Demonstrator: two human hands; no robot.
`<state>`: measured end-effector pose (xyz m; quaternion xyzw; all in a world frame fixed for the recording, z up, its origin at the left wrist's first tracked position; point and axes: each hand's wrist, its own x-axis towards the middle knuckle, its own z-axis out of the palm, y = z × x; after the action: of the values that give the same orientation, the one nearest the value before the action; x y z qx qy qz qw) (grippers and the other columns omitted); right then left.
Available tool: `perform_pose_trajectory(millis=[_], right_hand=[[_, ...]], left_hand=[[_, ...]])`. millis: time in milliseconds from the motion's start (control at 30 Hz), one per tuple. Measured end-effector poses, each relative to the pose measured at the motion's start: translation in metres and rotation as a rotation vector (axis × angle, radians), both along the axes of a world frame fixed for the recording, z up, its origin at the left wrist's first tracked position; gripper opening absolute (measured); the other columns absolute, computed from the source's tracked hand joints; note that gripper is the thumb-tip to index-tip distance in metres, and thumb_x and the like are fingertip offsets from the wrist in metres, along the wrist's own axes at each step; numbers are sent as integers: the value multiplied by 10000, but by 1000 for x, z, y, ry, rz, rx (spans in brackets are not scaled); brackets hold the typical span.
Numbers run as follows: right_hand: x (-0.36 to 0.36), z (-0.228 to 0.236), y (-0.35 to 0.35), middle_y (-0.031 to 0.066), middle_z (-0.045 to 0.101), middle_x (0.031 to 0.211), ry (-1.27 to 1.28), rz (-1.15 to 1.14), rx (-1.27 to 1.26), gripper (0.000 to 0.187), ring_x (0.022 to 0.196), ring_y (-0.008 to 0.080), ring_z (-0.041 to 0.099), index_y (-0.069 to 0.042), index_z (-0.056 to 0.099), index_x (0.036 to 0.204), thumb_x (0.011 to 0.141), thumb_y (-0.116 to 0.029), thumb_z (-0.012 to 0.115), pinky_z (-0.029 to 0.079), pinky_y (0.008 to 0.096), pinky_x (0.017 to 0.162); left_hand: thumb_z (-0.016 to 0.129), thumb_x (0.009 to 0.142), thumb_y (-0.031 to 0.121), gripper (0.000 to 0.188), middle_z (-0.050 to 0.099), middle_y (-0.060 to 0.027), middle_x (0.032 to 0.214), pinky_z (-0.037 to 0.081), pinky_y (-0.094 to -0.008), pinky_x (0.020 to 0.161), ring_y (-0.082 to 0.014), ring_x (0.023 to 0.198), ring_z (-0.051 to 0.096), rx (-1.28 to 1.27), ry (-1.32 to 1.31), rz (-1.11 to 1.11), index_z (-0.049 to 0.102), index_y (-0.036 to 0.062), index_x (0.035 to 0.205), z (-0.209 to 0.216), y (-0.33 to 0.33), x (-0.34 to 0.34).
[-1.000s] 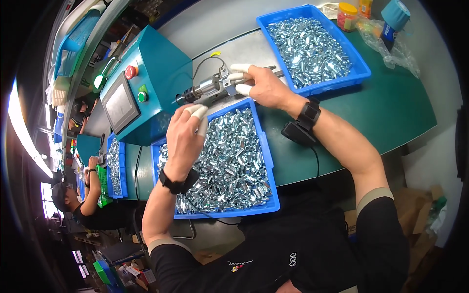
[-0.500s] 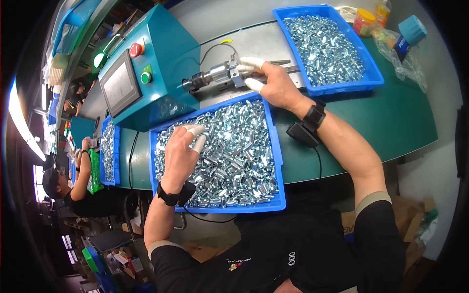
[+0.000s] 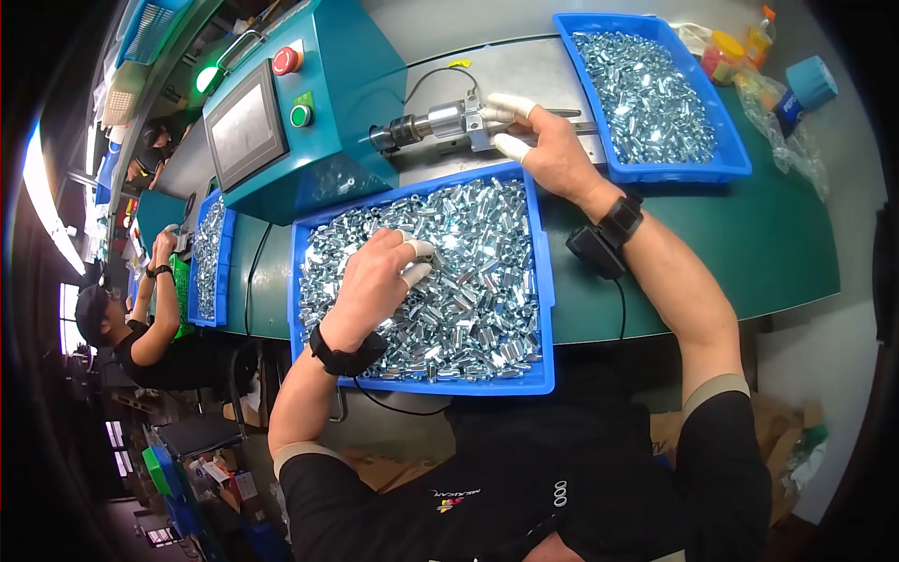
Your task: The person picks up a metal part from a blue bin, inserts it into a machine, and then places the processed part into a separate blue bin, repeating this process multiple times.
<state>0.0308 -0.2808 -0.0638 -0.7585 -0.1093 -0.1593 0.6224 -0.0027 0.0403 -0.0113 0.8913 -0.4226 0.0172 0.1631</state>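
My left hand [image 3: 375, 281], with white finger cots on its fingertips, is over the near blue tray [image 3: 546, 318], which is full of shiny hex metal sleeves [image 3: 478, 318]. Its thumb and finger are pinched together just above the sleeves; whatever lies between them is too small to make out. At the bench machine [image 3: 328, 112], my right hand [image 3: 557, 155] has its covered fingertips and thumb around the end of a metal sliding block [image 3: 478, 126]. This block lines up with the machine's dark chuck [image 3: 398, 133]. The fingers partly hide the block's right end.
Another blue tray [image 3: 740, 170] of metal sleeves stands at the far right. Beyond it are a yellow-lidded jar [image 3: 723, 58], an orange bottle [image 3: 760, 37] and a blue cup [image 3: 811, 81]. A co-worker [image 3: 131, 323] sits at the left beside another tray [image 3: 222, 272].
My left hand has moved right across the sleeves, its fingers closing into a pinch. My right hand stays at the block. The whole view has shifted slightly.
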Motion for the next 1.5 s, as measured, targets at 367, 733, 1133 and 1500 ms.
perform_pose_trajectory(millis=[367,733,1133,1500], right_hand=[[21,17,15,138,773,1193,-20,-240,-121,527,985,250,751,-42,652,1454,961,-175,782,599,374,885],[38,40,20,231,755,1001,-36,-489,-651,302,962,427,741,-28,717,1011,900,-308,730,592,526,861],[7,49,-52,221,752,1075,8,-531,-757,364,1043,427,722,-13,734,1144,872,-256,735,584,533,893],[-68,-2,-138,172,702,1125,-48,-886,-734,419,1115,391,658,-27,734,1287,926,-238,756,543,486,989]], left_hand=[[814,885,70,177,683,-110,912,534,-441,788,-335,895,669,72,12,36,740,90,1044,2,4,-3],[800,899,59,155,707,-125,954,541,-433,799,-340,902,690,49,60,104,738,72,1040,4,-7,-6],[796,902,-30,174,756,-118,1032,582,-357,870,-283,979,743,-348,-81,-47,735,14,1058,39,-79,34],[832,899,61,165,787,-122,1057,572,-387,912,-296,1024,733,-336,-209,10,777,46,1054,29,-150,107]])
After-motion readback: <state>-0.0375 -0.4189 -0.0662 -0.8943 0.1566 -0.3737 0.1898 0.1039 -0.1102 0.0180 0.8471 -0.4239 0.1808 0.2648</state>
